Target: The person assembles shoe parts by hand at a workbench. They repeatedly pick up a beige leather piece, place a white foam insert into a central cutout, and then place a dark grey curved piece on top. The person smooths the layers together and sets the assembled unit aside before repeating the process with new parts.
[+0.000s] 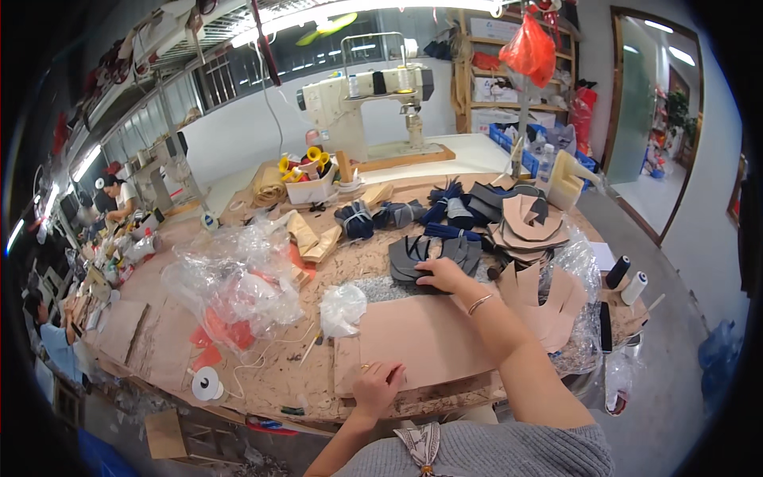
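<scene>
My right hand (445, 275) reaches across the table onto a pile of dark grey curved cut pieces (407, 253). Its fingers are apart and touch the top of the pile. Loosely curled, my left hand (377, 387) rests on the near edge of a flat tan board (421, 338), with nothing visible in it. A speckled grey sheet (375, 291) shows behind the board, partly covered by the pile. To the board's left lies a crumpled white plastic bag (342, 310).
Tan cut pieces (528, 225) are stacked at the right, near dark tied bundles (355, 220). Clear plastic wrap (238, 270) spreads over the left side. Thread cones (633, 288) stand at the right edge. A sewing machine (366, 99) is behind. Other people work at far left.
</scene>
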A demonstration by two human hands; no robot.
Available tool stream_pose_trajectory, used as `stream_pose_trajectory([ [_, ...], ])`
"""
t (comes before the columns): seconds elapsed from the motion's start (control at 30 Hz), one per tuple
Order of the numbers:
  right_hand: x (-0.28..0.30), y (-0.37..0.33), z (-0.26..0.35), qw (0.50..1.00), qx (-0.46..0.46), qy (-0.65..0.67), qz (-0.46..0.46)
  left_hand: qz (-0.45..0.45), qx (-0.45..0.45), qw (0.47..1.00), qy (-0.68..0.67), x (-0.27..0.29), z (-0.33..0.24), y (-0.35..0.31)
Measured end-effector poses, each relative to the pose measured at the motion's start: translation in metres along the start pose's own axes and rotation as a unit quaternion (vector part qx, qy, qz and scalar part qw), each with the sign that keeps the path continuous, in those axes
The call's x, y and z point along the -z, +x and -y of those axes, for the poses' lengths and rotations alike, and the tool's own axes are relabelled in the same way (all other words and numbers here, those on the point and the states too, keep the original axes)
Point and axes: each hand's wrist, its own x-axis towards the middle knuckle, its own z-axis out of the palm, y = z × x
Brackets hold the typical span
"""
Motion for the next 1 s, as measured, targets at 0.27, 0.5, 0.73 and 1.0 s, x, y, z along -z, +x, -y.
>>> stream_pose_trajectory([
  [0.27, 0.018, 0.0, -0.018, 0.996, -0.047, 0.06, -0.047, 0.018, -0.005, 1.0, 0.003, 0.001, -0.002, 0.004],
  [0.5, 0.033, -0.051, 0.095, 0.948, 0.127, -0.029, -0.292, 0.003, 0.048, 0.998, -0.045, 0.008, 0.0, -0.003],
  [0.73, 0.01, -0.196, 0.141, 0.985, 0.168, -0.008, -0.027, -0.134, 0.295, 0.912, -0.25, 0.014, 0.06, 0.021],
  [1.0, -0.004, -0.2, 0.159, 0.982, 0.169, -0.003, -0.085, 0.044, 0.363, 0.929, 0.058, 0.016, 0.172, 0.121],
])
